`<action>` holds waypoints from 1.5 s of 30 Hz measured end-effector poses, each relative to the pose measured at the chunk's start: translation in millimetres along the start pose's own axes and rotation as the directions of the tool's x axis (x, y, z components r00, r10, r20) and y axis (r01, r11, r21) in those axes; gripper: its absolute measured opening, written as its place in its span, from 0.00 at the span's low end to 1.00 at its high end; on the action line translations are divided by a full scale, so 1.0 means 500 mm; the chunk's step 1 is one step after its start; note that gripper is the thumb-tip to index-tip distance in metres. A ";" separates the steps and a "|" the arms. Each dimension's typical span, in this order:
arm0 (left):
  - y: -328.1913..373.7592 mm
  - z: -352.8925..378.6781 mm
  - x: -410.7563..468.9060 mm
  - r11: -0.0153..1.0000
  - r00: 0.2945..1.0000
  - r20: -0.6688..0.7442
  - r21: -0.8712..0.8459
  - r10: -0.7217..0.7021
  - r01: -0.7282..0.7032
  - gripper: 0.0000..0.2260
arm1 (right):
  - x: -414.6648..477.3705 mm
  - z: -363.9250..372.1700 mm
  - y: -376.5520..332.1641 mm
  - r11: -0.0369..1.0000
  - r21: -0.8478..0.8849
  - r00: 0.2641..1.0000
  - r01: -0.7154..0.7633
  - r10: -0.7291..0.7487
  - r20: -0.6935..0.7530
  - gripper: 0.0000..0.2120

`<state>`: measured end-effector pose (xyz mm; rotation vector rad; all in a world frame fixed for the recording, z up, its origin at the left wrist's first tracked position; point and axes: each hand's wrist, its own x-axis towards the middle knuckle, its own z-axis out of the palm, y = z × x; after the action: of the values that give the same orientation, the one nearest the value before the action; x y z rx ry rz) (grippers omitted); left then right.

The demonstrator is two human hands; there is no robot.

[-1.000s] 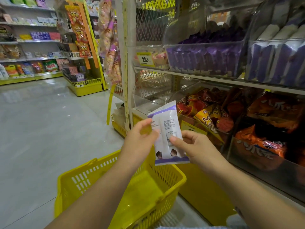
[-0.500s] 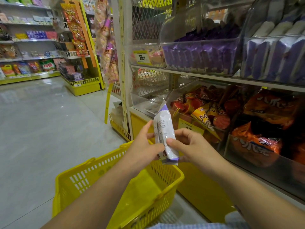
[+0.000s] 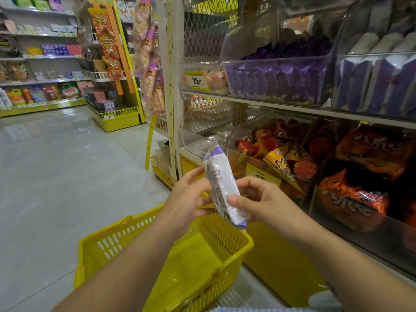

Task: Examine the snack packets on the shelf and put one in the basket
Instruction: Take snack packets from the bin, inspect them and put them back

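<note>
The packet point(image 3: 221, 188) is held between both hands above the basket point(image 3: 126, 240), shelf point(image 3: 292, 109) at right.

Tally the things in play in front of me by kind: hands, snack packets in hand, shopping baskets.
Hands: 2, the left hand and the right hand
White and purple snack packet, pinched by the right hand: 1
Yellow plastic shopping basket: 1
Total: 4

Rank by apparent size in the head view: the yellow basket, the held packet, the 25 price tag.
1. basket
2. packet
3. price tag
The tag is farther away; its true size is unsure.
</note>
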<state>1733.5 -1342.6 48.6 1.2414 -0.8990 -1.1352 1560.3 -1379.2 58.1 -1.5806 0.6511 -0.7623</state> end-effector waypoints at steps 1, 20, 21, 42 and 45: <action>0.000 -0.002 0.000 1.000 1.000 0.005 -0.006 -0.001 0.001 0.19 | -0.001 0.001 -0.001 1.000 -0.009 1.000 0.006 -0.006 0.007 0.08; 0.050 0.014 -0.022 0.924 0.919 0.327 0.232 0.220 -0.304 0.32 | -0.011 0.000 -0.048 0.987 0.156 0.992 0.046 -0.027 -0.124 0.19; 0.055 0.018 -0.026 0.919 0.915 0.325 0.229 0.238 -0.321 0.33 | -0.015 0.004 -0.056 0.989 0.138 0.982 0.051 -0.025 -0.187 0.18; 0.385 0.277 -0.019 0.560 0.586 0.093 0.209 0.805 -0.802 0.18 | -0.039 -0.235 -0.476 0.612 -0.787 0.916 -0.077 -0.267 -0.298 0.11; 0.419 0.309 0.028 0.505 0.570 0.146 0.323 0.809 -0.800 0.18 | -0.017 -0.329 -0.523 0.076 -0.968 0.880 -0.240 -0.405 -0.250 0.10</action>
<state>1620.5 -1400.6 276.2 0.8959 -1.5075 -0.1762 1424.8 -1438.6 329.7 -2.7958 1.7814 -0.8086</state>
